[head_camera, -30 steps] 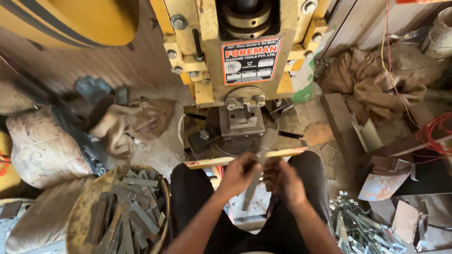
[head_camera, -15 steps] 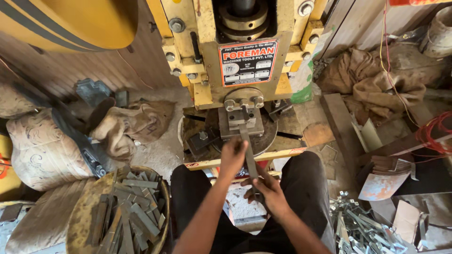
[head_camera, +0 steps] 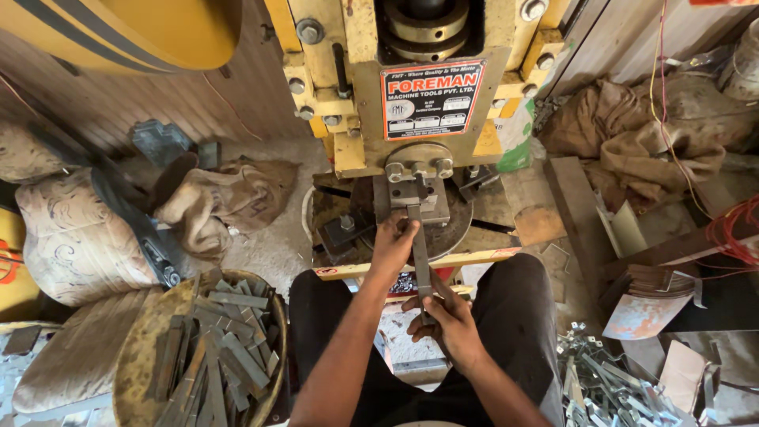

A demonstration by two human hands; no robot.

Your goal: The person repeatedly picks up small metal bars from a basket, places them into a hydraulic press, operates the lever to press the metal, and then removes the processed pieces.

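A flat grey metal strip (head_camera: pixel 420 257) runs from my lap up into the die (head_camera: pixel 417 192) of a yellow press machine (head_camera: pixel 371 87). My left hand (head_camera: pixel 393 243) pinches the strip near its far end, right at the die. My right hand (head_camera: pixel 444 314) grips the near end of the same strip, over my dark trousers. The strip's tip lies under the press tool and is partly hidden there.
A round basket (head_camera: pixel 134 356) at lower left holds several flat metal strips. A heap of bent metal pieces (head_camera: pixel 609 387) lies at lower right. Sacks (head_camera: pixel 75 241) and cloth (head_camera: pixel 229 202) sit at left, brown cloth (head_camera: pixel 632 142) and red wire (head_camera: pixel 731 229) at right.
Both hands held the strip close to my lap a second ago. My left hand has since slid forward to the die, and the strip now points straight into the press.
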